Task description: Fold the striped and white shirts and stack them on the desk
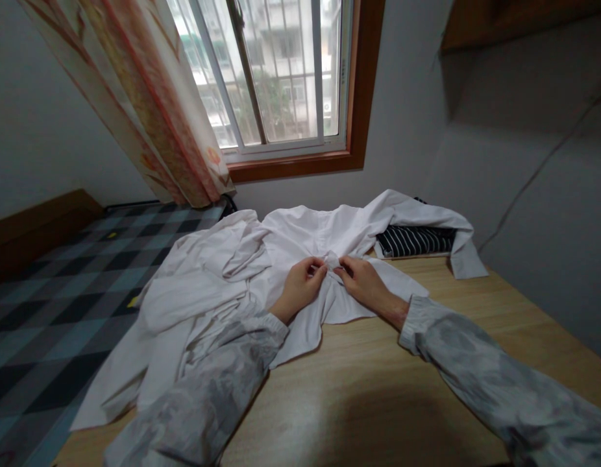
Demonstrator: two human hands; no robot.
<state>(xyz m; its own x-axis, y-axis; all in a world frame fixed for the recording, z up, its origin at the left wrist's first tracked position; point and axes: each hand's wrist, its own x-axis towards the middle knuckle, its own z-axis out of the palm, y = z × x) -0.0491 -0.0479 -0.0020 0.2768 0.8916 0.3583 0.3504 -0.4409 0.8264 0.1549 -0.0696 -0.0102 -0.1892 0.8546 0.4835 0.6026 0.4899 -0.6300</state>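
Note:
A white shirt (300,233) lies spread over the wooden table, one sleeve stretched out to the right. At its middle, my left hand (303,285) pinches the cloth between thumb and fingers. My right hand (363,280) pinches the same part from the other side, a short gap from the left. Between the two sets of fingertips the fabric is gathered into a small bunch. Whether a button is there is too small to tell. More crumpled white clothing (193,292) is heaped to the left, hanging over the table's left edge.
Under the shirt's right sleeve rests a folded black-and-white striped cloth (417,241). The wooden table (368,389) reaches toward me. To the left is a bed with a checked cover (52,311). Behind are a curtain (169,117) and a window (281,78); a shelf (515,23) hangs upper right.

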